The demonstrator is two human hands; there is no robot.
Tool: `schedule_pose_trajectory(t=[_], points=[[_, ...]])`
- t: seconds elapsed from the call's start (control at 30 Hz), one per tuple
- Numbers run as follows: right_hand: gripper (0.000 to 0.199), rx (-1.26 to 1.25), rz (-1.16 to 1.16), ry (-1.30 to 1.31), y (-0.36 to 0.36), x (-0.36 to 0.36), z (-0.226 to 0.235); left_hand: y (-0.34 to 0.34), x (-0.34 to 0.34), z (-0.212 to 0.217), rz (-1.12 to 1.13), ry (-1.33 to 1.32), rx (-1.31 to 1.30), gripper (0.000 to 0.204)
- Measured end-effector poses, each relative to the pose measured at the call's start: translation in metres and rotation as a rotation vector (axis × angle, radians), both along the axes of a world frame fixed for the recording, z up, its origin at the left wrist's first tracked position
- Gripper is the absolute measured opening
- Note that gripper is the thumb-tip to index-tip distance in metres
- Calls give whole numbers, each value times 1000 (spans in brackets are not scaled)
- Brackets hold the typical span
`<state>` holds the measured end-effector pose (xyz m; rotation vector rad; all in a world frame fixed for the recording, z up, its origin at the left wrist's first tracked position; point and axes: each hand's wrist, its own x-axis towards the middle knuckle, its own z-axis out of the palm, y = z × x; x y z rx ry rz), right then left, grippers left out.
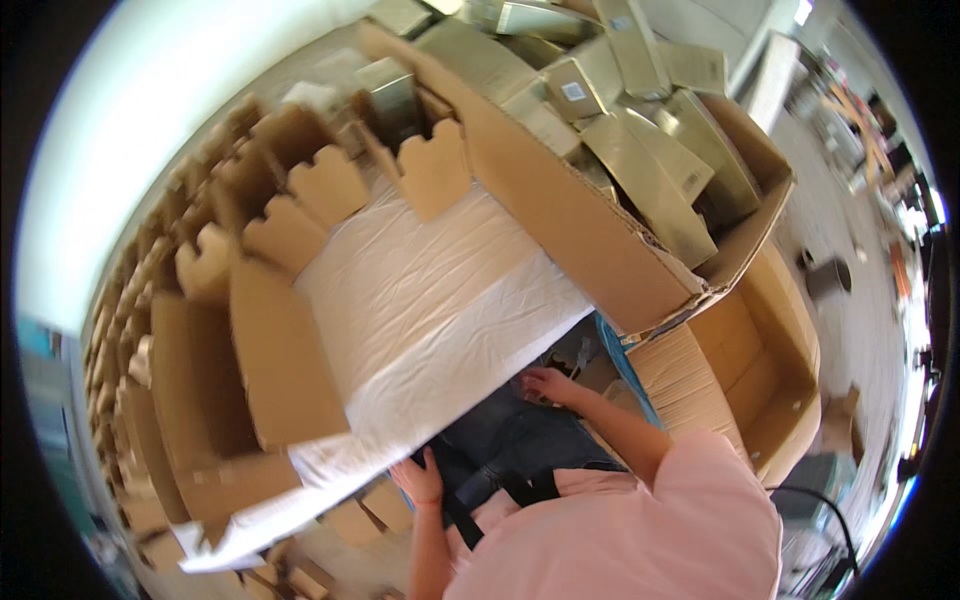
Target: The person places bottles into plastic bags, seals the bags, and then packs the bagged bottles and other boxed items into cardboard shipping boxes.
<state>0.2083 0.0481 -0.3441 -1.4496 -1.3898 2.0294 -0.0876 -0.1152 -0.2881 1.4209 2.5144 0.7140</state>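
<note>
A white-covered work table (420, 290) lies in front of me, its near edge running slantwise past my lap. At that edge my left hand (420, 480) rests beside my dark trousers, thumb apart from the fingers, with nothing visible in it. My right hand (547, 384) is lower, by the gap between the table edge and a blue-edged box side. Its fingers are curled together; whatever they hold, if anything, is too small and dim to name. Nearest to it stands a large carton (580, 230) filled with gold boxes (640, 170).
Brown cardboard partitions (330, 185) with notched edges stand in rows along the left. An opened carton (285, 350) sits on the table's left. At my right is another open carton (760, 350). A dark bin (828, 278) stands on the floor at far right.
</note>
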Motion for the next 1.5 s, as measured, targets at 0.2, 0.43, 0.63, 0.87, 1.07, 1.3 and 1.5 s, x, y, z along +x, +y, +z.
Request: schedule_pose_trajectory(t=[0.2,0.43,0.63,0.87,1.07,1.3,1.5], points=[[32,666,68,291,-48,23,322,16,12,130,-149,-475,241,19],[42,1398,-192,-657,43,86,399,36,-61,304,-3,304,761,34],[60,1146,292,-776,102,114,403,52,-89,318,-130,306,495,31],[74,1096,245,-1228,132,109,386,19,-81,308,-309,21,490,13],[72,1429,-1,-1194,110,118,422,17,-80,296,-96,24,953,53],[55,1638,76,-464,54,40,532,68,-120,282,-164,-568,561,50],[56,1725,331,-162,72,-87,530,78,-124,285,-8,-165,246,39]])
